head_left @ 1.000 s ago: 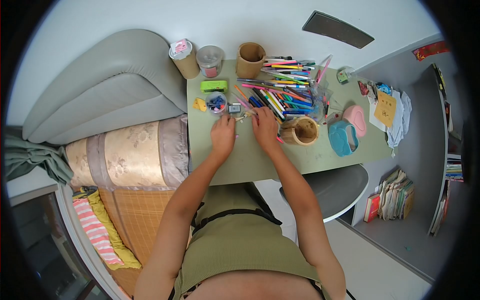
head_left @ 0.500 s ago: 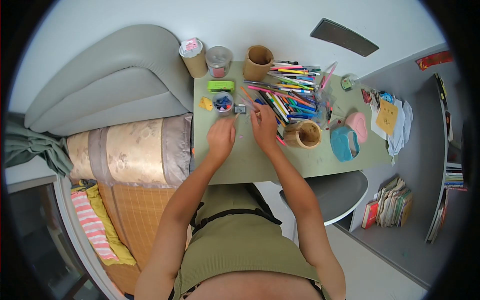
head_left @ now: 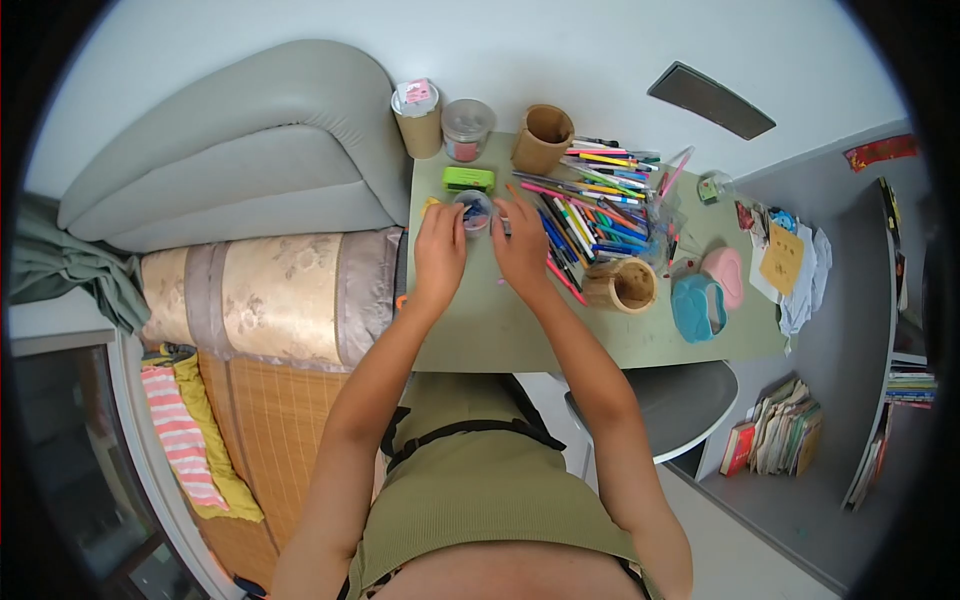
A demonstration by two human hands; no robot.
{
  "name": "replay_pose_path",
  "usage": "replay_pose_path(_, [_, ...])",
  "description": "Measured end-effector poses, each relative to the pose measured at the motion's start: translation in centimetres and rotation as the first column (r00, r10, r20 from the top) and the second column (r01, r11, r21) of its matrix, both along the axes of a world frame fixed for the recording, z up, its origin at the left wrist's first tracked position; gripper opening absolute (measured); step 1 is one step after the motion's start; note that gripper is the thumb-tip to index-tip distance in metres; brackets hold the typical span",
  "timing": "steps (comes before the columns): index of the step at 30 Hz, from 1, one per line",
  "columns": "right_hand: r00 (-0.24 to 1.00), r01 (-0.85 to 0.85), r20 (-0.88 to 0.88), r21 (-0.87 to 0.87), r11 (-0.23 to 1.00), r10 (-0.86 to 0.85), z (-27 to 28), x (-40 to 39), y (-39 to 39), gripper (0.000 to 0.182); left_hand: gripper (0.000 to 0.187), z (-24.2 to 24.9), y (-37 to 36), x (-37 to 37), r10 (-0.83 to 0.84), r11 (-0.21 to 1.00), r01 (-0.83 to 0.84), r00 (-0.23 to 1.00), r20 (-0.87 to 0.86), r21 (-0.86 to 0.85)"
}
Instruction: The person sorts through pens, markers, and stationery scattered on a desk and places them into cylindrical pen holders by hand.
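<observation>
My left hand (head_left: pixel 440 252) has its fingers drawn together at the left rim of a small clear plastic tub (head_left: pixel 486 221), which holds blue bits. Whatever those fingertips pinch, if anything, is hidden. Just right of the tub, my right hand (head_left: pixel 520 248) curls its fingers down over a small grey block (head_left: pixel 507 227) that is mostly covered. Close beside this hand lies a heap of pens and markers (head_left: pixel 600 215). A bright green box (head_left: pixel 468 179) sits behind the tub, and a yellow scrap (head_left: pixel 431 203) shows partly behind my left hand.
Along the back stand a lidded paper cup (head_left: pixel 418 130), a clear jar (head_left: pixel 467 125) and a brown bamboo holder (head_left: pixel 543 140). Another bamboo holder (head_left: pixel 620 285) is right of my hands, with blue (head_left: pixel 697 310) and pink (head_left: pixel 725 275) containers beyond. A grey stool (head_left: pixel 660 405) is under the table's edge.
My left hand has moved up to the tub's rim. My right hand has closed in over the small grey block beside it. The whole view has shifted slightly.
</observation>
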State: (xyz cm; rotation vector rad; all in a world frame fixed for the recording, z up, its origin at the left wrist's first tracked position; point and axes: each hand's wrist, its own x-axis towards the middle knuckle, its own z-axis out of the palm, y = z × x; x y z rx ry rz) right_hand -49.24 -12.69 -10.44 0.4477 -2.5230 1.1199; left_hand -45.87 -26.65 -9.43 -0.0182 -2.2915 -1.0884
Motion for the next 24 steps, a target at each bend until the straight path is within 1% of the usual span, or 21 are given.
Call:
replay_pose_path(5, [0.998,0.052,-0.036,-0.004,0.999,-0.052,-1.3,0.2,1.7,0.022,0.020,0.4,0.6,-1.2,-0.012,0.999,0.012,1.000,0.015,0.052])
replay_pose_path(9, [0.995,0.099,0.022,0.020,0.995,-0.099,-1.2,0.5,2.9,0.019,0.020,1.0,1.5,-1.1,0.006,0.994,-0.008,1.000,0.015,0.113])
replay_pose_path(12, [0.990,0.134,0.027,0.079,0.988,-0.136,-2.2,0.8,4.1,0.016,0.018,0.4,1.6,-0.2,-0.014,0.996,0.004,0.994,-0.107,-0.088])
replay_pose_path(15, [0.992,0.116,0.037,0.161,0.980,-0.123,-3.1,1.3,5.2,0.015,0.017,-1.6,2.6,1.4,-0.136,0.983,0.130,0.990,-0.035,-0.133])
replay_pose_path(18, [0.993,0.086,0.060,0.207,0.974,-0.100,-4.2,1.8,6.0,0.015,0.014,-4.1,3.9,2.7,-0.175,0.964,0.204,0.970,0.171,-0.172])
replay_pose_path(20, [0.992,0.072,0.085,0.214,0.974,-0.092,-4.6,2.1,6.4,0.015,0.013,-5.8,4.7,2.7,-0.179,0.960,0.220,0.958,0.225,-0.171])
replay_pose_path(24, [0.998,-0.002,0.067,0.232,0.973,-0.014,-5.0,2.0,6.5,0.019,0.011,-6.9,6.1,2.1,-0.176,0.959,0.229,0.942,0.285,-0.166])
